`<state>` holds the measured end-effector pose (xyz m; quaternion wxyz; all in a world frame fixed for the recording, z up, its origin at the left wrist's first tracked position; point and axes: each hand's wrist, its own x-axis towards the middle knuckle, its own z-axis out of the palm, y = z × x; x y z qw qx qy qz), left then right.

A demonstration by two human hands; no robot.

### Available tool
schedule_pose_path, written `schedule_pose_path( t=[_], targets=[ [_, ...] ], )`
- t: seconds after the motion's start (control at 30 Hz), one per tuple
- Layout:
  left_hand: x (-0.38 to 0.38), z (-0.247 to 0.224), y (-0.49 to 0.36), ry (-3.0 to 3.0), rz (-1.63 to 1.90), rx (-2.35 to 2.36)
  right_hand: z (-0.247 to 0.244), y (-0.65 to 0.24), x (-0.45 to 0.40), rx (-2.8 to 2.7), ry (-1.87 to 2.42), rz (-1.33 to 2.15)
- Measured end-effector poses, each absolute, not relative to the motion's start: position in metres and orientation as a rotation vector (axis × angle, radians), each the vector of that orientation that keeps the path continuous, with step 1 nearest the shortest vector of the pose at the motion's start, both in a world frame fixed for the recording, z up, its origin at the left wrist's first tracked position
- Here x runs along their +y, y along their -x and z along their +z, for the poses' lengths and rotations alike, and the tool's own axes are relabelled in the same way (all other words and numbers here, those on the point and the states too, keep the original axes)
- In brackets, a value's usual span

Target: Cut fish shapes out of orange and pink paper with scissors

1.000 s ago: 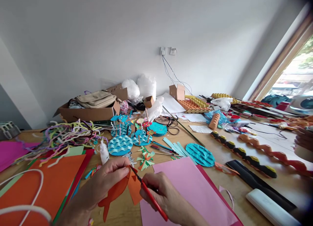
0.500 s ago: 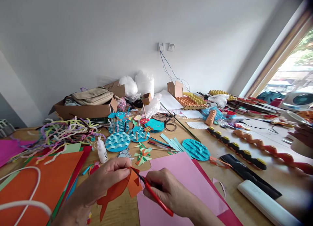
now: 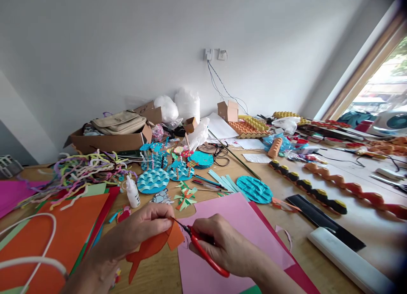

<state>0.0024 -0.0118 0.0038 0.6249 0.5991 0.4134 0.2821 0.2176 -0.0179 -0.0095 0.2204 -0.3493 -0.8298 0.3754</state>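
Observation:
My left hand (image 3: 144, 226) pinches an orange paper fish shape (image 3: 152, 245) by its upper edge, its forked tail hanging to the lower left. In my right hand (image 3: 221, 243) are red-handled scissors (image 3: 211, 260), their dark blades at the paper beside my left fingertips. A squarish flap of the orange paper (image 3: 175, 237) hangs below the blades. Beneath my right hand lies a pink paper sheet (image 3: 235, 217) with a red sheet under it. A white glue bottle (image 3: 132, 192) stands just beyond my left hand.
Orange paper (image 3: 63, 234) and a white cable (image 3: 47, 260) lie at the left, below tangled pipe cleaners (image 3: 92, 171). Blue wavy discs (image 3: 153, 181) and pens (image 3: 208, 182) are ahead. Painted egg-carton strips (image 3: 308, 188) and a long white case (image 3: 346, 260) lie at the right.
My right hand and the scissors have shifted slightly right, and the blades look more closed. The orange flap has swung a little. A person's hand at the far right has left the view.

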Motion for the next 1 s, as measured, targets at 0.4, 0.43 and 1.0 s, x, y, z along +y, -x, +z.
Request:
schedule_pose_path(
  t=[0.4,0.43,1.0],
  targets=[
    [-0.020,0.001,0.015,-1.338,0.529,1.000,-0.021,-0.209,-0.023,-2.363,0.895,1.025],
    [-0.021,0.001,0.017,-1.329,0.506,1.022,-0.022,-0.207,-0.023,-2.351,0.883,1.059],
    [-0.031,-0.010,0.034,-1.146,0.971,1.178,-0.059,-0.181,-0.024,-1.754,0.828,1.947]
  ],
)
